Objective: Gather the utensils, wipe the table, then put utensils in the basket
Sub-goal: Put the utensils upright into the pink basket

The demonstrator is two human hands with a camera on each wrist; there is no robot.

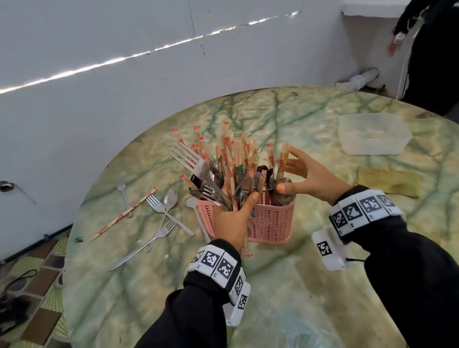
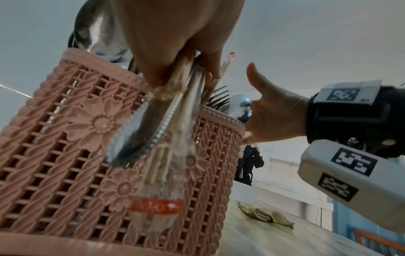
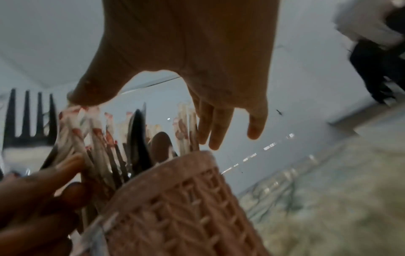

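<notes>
A pink plastic basket stands on the marbled green table, crammed with forks, spoons and wrapped chopsticks. My left hand grips a bundle of utensils, metal handles plus wrapped chopsticks. The bundle's lower ends hang outside the basket's near wall. My right hand hovers open over the basket's right side, fingers spread by the chopstick tops. Left of the basket lie loose forks, a spoon, a knife and one wrapped chopstick pair.
A clear plastic container sits at the table's far right, with a yellowish cloth nearer, right of the basket. Another person in black stands beyond the table's right edge. A white wall runs close behind the table.
</notes>
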